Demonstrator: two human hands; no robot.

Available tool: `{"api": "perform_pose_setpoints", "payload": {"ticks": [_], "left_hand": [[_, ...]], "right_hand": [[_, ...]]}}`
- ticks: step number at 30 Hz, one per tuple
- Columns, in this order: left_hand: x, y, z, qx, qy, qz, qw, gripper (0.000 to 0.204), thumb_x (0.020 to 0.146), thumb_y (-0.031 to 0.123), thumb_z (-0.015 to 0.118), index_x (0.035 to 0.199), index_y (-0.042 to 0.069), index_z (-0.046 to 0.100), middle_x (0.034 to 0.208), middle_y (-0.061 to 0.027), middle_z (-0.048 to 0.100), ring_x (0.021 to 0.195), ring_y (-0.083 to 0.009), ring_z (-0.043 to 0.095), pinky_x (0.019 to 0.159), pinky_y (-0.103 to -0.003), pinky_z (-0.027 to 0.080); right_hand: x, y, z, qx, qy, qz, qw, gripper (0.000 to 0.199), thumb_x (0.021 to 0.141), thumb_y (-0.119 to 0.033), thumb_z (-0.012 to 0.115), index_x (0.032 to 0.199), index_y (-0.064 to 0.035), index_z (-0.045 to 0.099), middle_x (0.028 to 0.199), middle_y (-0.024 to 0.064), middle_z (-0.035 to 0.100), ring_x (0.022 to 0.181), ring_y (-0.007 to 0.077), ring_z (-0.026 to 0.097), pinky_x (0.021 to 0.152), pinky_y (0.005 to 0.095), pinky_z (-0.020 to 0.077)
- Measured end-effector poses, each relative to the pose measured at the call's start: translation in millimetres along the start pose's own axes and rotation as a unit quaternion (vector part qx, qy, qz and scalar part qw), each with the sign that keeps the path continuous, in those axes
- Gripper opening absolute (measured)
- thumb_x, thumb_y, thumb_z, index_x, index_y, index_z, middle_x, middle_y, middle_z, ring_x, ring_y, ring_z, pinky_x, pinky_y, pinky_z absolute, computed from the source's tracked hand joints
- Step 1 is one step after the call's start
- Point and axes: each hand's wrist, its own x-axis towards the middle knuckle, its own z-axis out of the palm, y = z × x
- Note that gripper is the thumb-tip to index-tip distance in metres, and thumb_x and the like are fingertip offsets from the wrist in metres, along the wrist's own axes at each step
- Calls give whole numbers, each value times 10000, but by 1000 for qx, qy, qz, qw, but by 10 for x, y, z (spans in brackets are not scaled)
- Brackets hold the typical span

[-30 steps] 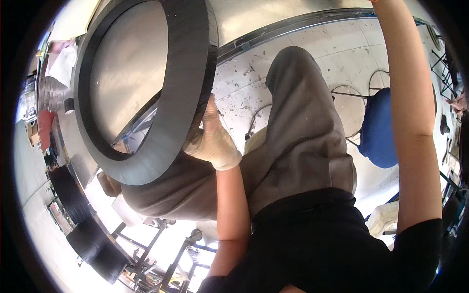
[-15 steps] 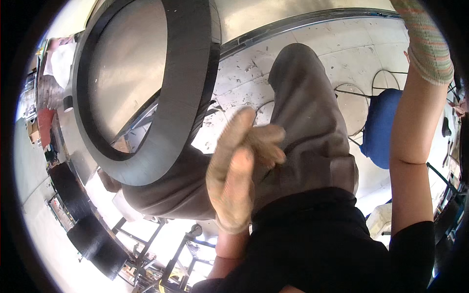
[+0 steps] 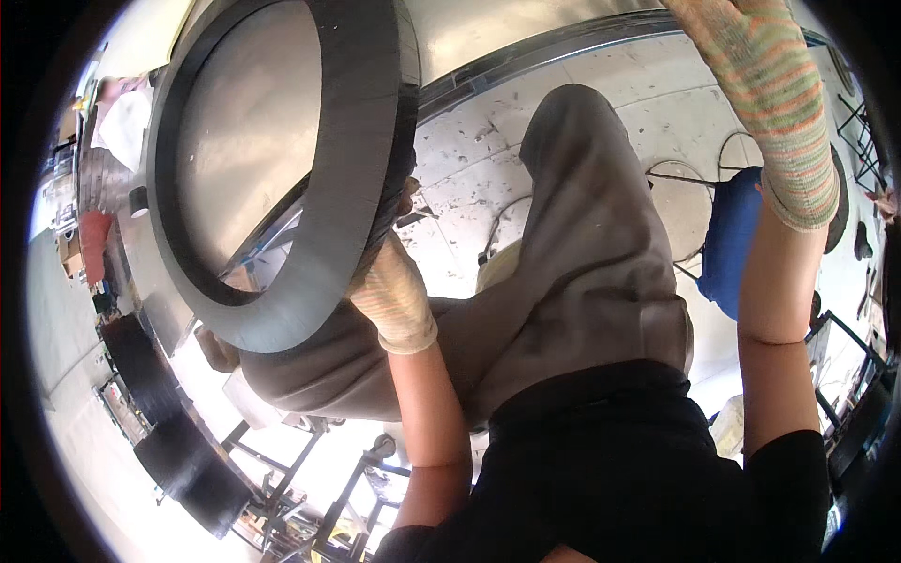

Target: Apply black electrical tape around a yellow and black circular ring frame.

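A large dark grey ring (image 3: 359,122) with a wide, flat face stands tilted at the left, across the edge of the shiny metal table (image 3: 526,23) and over my left thigh. My left hand (image 3: 394,293), in a striped knit glove, reaches up to the lower right outer side of the ring. Its fingers are hidden behind the ring, so its grip does not show. My right hand (image 3: 755,70), in a green and orange striped glove, is raised at the top right near the table edge. Its fingertips run out of the picture.
My legs (image 3: 591,206) are spread below the table. A blue-covered stool (image 3: 727,244) stands to the right, beside thin wire loops (image 3: 676,178). Black rolls (image 3: 192,474) and a metal frame (image 3: 282,464) are at the lower left. Dark scraps litter the pale floor (image 3: 469,159).
My left hand has moved from in front of my lap up and left to the ring's side. My right hand has swung left along the top. The ring has barely shifted.
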Motion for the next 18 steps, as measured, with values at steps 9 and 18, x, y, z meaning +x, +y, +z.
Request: {"api": "perform_pose_setpoints", "payload": {"ticks": [9,18], "left_hand": [[11,232,-254,78,-154,133,976,321,897,0,643,1209,26,715,1216,-169,695,1139,-341,660,1034,-450,481],[-341,-97,-643,117,-222,129,959,254,918,47,601,1147,17,706,1235,-165,686,1138,-367,641,1017,-471,484]], "right_hand": [[-220,-329,-275,136,-69,45,987,419,939,-292,725,1289,-89,615,1340,105,563,1239,317,518,1050,461,390],[-457,-1214,-1191,388,-214,-282,851,244,786,-246,706,1014,-175,752,1020,20,712,786,106,595,622,260,410]]}}
